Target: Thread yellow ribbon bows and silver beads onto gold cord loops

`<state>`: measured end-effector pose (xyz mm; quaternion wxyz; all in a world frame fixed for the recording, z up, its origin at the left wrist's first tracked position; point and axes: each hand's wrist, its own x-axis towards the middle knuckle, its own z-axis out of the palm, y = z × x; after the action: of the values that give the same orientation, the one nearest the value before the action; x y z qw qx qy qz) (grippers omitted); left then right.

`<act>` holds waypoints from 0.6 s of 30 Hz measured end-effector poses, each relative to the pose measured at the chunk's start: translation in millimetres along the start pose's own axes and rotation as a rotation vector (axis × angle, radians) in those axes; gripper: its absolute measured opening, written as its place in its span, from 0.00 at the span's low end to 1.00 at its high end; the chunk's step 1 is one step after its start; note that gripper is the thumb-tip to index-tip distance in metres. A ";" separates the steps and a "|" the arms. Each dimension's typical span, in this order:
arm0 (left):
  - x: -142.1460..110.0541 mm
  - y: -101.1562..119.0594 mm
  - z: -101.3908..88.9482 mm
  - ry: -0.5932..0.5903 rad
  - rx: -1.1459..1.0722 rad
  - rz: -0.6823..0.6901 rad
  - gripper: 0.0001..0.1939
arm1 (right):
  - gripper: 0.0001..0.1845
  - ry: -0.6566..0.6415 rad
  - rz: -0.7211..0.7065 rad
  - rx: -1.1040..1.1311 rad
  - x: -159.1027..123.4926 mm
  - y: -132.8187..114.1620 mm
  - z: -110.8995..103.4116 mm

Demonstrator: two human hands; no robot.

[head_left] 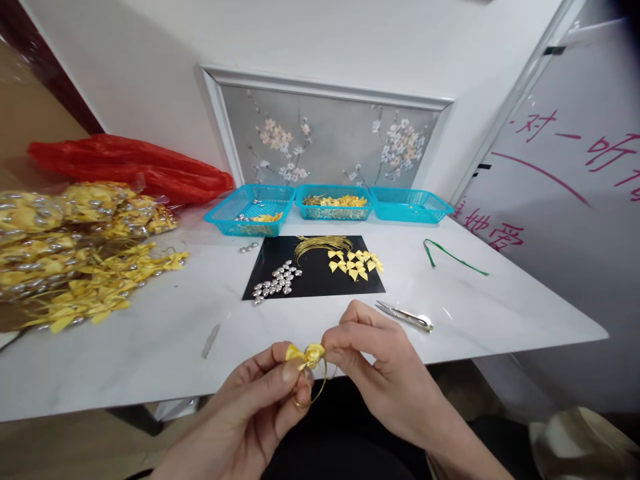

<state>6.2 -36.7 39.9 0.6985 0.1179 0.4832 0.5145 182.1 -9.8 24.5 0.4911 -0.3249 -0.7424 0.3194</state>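
Between finger and thumb, my left hand [260, 397] pinches a yellow ribbon bow [311, 355] at the table's front edge. A thin gold cord [320, 392] loops down from the bow. The fingertips of my right hand [375, 357] are closed at the bow's right side, where the cord runs; exactly what they grip is partly hidden. Beyond my hands lies a black mat [310, 283]. On it are silver beads [276, 283] at the left, a bundle of gold cords [323, 245] at the back and several yellow bows [356, 264] at the right.
Thread snips [406, 316] lie right of the mat, with a green ribbon [455, 257] behind. Three blue baskets [250, 223] line the wall side. Bagged yellow bow strings [85, 233] and a red bag [130, 167] fill the left. A whiteboard [560, 167] stands at right.
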 end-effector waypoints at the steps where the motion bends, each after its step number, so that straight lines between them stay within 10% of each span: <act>1: 0.1 0.0 -0.2 0.004 0.002 -0.001 0.11 | 0.10 0.001 -0.008 -0.011 0.2 0.3 -0.3; 18: -3.7 2.8 6.2 0.020 0.066 0.008 0.13 | 0.12 -0.099 -0.066 -0.115 3.3 0.3 -9.0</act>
<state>9.4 -36.5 46.9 0.6875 0.1375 0.5063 0.5022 189.6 -5.6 28.9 0.4448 -0.3117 -0.7932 0.2753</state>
